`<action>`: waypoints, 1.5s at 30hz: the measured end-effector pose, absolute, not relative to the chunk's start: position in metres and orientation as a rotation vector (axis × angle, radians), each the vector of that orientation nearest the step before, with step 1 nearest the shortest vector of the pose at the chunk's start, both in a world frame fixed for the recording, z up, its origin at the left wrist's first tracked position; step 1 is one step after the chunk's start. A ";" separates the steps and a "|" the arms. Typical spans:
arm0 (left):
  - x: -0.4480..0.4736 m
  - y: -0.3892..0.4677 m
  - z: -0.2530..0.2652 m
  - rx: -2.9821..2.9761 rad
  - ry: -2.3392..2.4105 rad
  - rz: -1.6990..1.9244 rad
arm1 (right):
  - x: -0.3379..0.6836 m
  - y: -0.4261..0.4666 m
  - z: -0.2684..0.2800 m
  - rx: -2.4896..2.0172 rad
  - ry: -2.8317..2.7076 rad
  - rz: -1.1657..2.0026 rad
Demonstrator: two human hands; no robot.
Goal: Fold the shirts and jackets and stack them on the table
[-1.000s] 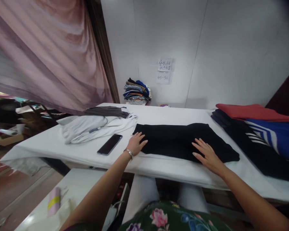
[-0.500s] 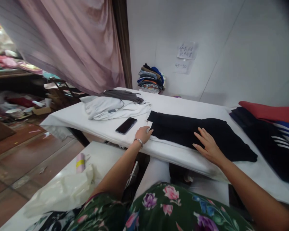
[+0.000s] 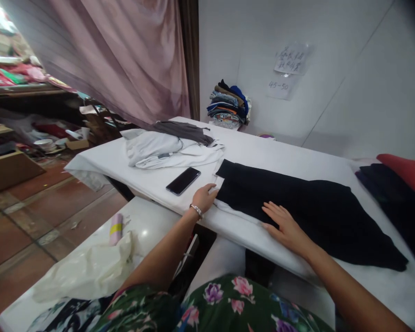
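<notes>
A pair of black trousers [image 3: 287, 189], folded lengthwise, lies flat across the white-covered table [image 3: 256, 147], its narrow leg ends to the left. At the lower corner of those ends, my left hand [image 3: 204, 199] has its fingers drawn together on the fabric edge; the exact grip is partly hidden. My right hand [image 3: 285, 228] rests palm down on the near edge of the trousers, fingers stretched out. Just left of my left hand lies a dark-screened phone [image 3: 183, 180]. Behind it are a crumpled white garment [image 3: 152, 150] and a dark grey garment [image 3: 183, 131].
Folded dark clothes [image 3: 390, 184] with a red garment [image 3: 406, 170] on top lie at the right. A clothes stack [image 3: 228, 103] stands by the wall. Below left, a white bench [image 3: 152, 226] carries a plastic bag [image 3: 86, 272] and a pink roll [image 3: 115, 229].
My right hand has slid slightly left along the trousers' near edge. My left hand stays at the leg ends. The camera view has shifted, so the right-hand clothes sit farther toward the frame edge.
</notes>
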State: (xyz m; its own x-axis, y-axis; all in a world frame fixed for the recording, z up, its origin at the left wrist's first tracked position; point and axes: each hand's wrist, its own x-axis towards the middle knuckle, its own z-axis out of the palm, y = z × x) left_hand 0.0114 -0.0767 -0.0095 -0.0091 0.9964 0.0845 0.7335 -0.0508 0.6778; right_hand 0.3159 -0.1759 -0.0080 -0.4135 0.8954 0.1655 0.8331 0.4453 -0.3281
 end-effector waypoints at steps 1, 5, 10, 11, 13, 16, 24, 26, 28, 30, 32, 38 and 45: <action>0.013 -0.077 -0.009 1.831 1.787 0.785 | 0.306 -0.167 -0.003 -1.433 -2.421 0.310; 0.017 -0.079 -0.009 1.848 1.773 0.963 | 0.269 -0.133 0.006 -1.331 -2.532 0.388; 0.015 -0.081 -0.009 1.829 1.954 0.691 | 0.248 -0.118 -0.007 -1.321 -2.625 0.391; 0.014 -0.079 -0.007 1.822 1.974 0.622 | 0.248 -0.118 -0.010 -1.320 -2.626 0.383; 0.013 -0.073 -0.002 1.818 1.986 0.525 | 0.249 -0.121 -0.016 -1.305 -2.602 0.364; 0.014 -0.058 0.008 1.857 1.954 0.415 | 0.252 -0.123 -0.020 -1.278 -2.555 0.374; 0.023 -0.021 0.009 1.897 1.930 0.284 | 0.252 -0.121 -0.021 -1.272 -2.486 0.431; 0.021 -0.021 0.009 1.878 1.917 0.360 | 0.252 -0.119 -0.019 -1.279 -2.481 0.448; 0.017 -0.024 0.009 1.869 1.909 0.459 | 0.253 -0.117 -0.015 -1.283 -2.466 0.478; 0.011 -0.026 0.009 1.875 1.929 0.523 | 0.252 -0.115 -0.009 -1.288 -2.456 0.508; 0.007 -0.027 0.008 1.876 1.972 0.498 | 0.249 -0.113 -0.005 -1.284 -2.491 0.527; 0.005 -0.029 -0.001 1.836 2.015 0.471 | 0.242 -0.113 -0.014 -1.232 -2.593 0.453; 0.004 -0.030 -0.001 1.779 1.968 0.638 | 0.247 -0.120 -0.017 -1.150 -2.603 0.376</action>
